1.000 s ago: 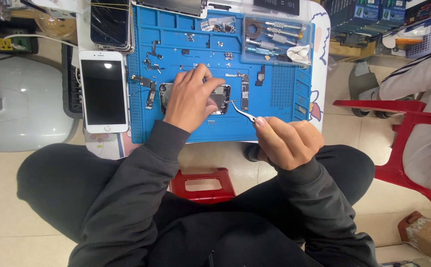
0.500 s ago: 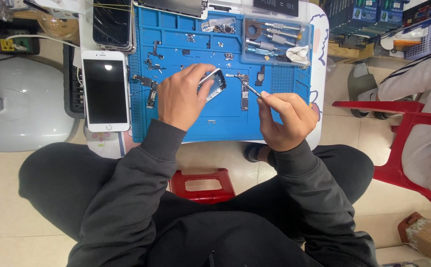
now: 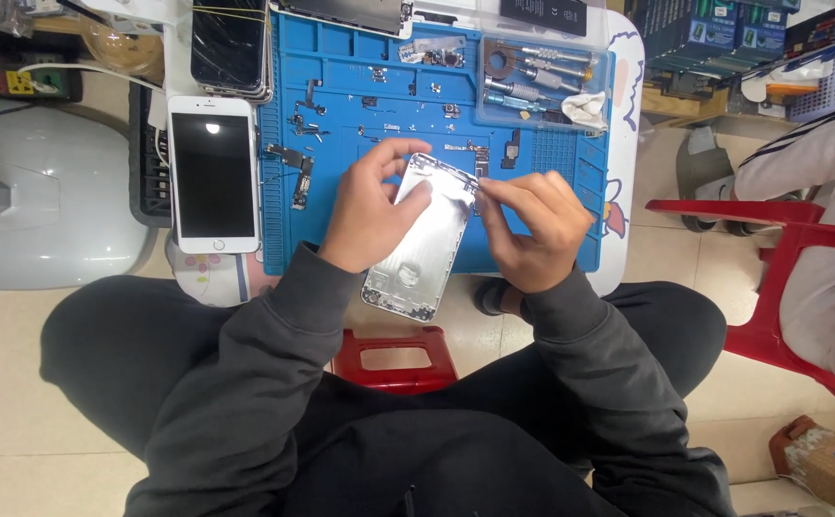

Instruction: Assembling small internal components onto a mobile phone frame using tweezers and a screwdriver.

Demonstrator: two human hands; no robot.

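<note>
The left hand (image 3: 367,213) grips a silver phone housing (image 3: 422,244) by its upper left edge, holding it tilted over the near edge of the blue work mat (image 3: 341,115). The right hand (image 3: 530,222) pinches at the housing's top right corner; something thin may sit between its fingertips, too small to tell. A white phone (image 3: 212,174) lies just left of the mat.

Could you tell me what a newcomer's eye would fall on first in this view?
Probably the silver phone shell, held tilted between the left hand and right hand at the near edge of the bright blue mat. Next, the white phone lying with its dark screen up left of the mat, and the clear tray of tools at its far right corner.
</note>
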